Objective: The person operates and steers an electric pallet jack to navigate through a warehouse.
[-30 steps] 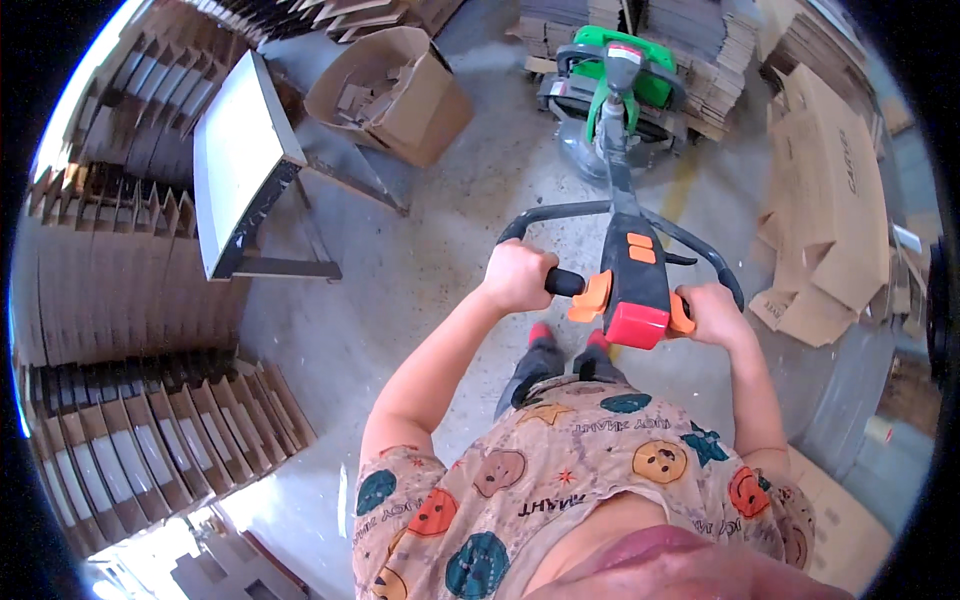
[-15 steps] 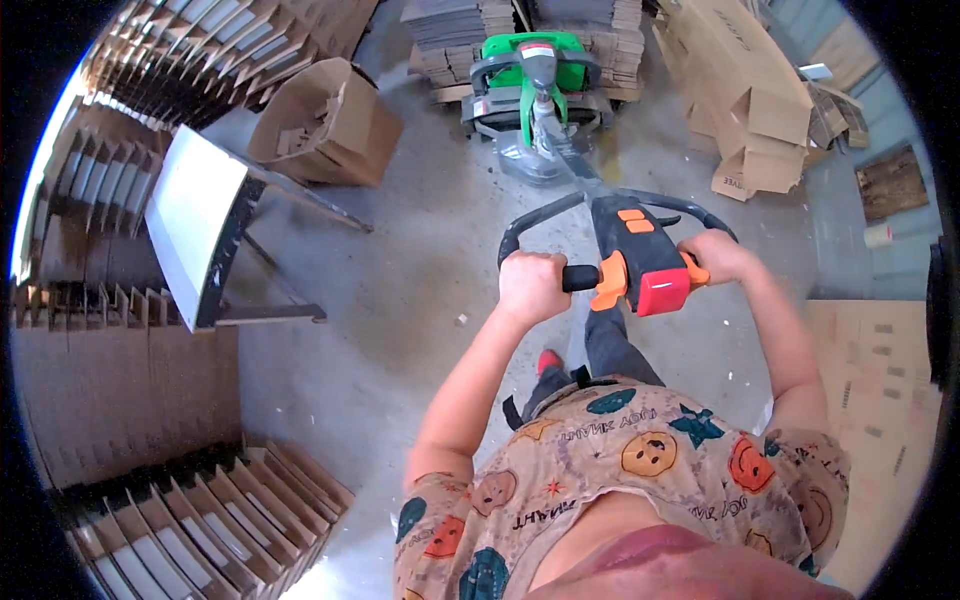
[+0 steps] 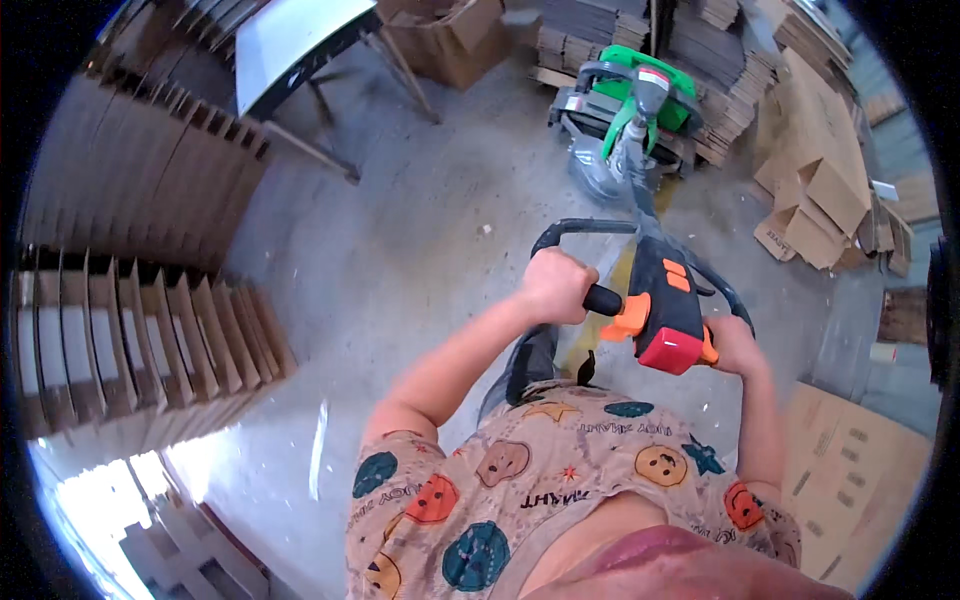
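Head view, and both my hands are on the handle (image 3: pixel 640 255) of a green machine (image 3: pixel 672 115)! My left hand (image 3: pixel 560 286) is wrapped tight around the black grip (image 3: pixel 603 299), its knuckles up, with an orange lever (image 3: pixel 628 317) just beside it. Over on the other side, my right hand (image 3: pixel 735 345) is curled round the handle's right end, close by a second orange lever (image 3: pixel 709 347); some of those fingers are out of sight. Between them sits the dark control head (image 3: pixel 660 300), two orange buttons (image 3: pixel 677 275) on its top, a red block (image 3: pixel 670 350) at the end nearest me. The machine itself stands out ahead, its shaft slanting down away from me, stacks of flat cardboard (image 3: pixel 580 50) right behind it. A yellow line (image 3: pixel 612 290) runs along the floor (image 3: pixel 400 220) beneath the handle. Off to the left, a white-topped desk (image 3: pixel 300 40) with a cardboard box (image 3: pixel 450 50) near it, and closer in, a row of upright cardboard dividers (image 3: pixel 160 340). To the right, a big folded carton (image 3: pixel 820 150), and nearer me, a flat cardboard sheet (image 3: pixel 850 480)!
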{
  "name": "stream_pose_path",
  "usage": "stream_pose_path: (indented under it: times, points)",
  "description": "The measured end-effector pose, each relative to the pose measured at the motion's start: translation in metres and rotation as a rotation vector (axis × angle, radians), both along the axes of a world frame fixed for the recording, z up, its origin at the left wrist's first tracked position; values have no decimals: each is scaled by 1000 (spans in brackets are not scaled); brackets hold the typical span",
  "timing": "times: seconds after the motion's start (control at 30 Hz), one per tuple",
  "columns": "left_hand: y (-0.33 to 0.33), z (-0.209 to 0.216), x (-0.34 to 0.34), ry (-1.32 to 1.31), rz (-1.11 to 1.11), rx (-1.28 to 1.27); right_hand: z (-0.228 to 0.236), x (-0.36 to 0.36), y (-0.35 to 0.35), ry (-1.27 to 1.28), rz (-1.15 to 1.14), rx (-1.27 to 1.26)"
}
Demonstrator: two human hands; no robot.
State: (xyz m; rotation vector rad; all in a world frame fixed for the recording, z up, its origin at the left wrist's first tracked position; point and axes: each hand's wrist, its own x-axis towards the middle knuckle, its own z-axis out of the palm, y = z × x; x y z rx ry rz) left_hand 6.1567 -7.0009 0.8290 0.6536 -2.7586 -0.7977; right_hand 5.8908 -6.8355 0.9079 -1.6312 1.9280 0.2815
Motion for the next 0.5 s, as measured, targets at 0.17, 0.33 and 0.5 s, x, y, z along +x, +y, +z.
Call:
stream_pose_path:
  times: [0.17,0.33,0.5]
  points:
    - [-1,15,8,-17,5,37,14,8,-3,13,16,10]
    - [6,10,3,-33,29,43,14,4,0,-26,31,17]
    - [15,11,16,78,87,-23,9,16,10,-23,1,-1]
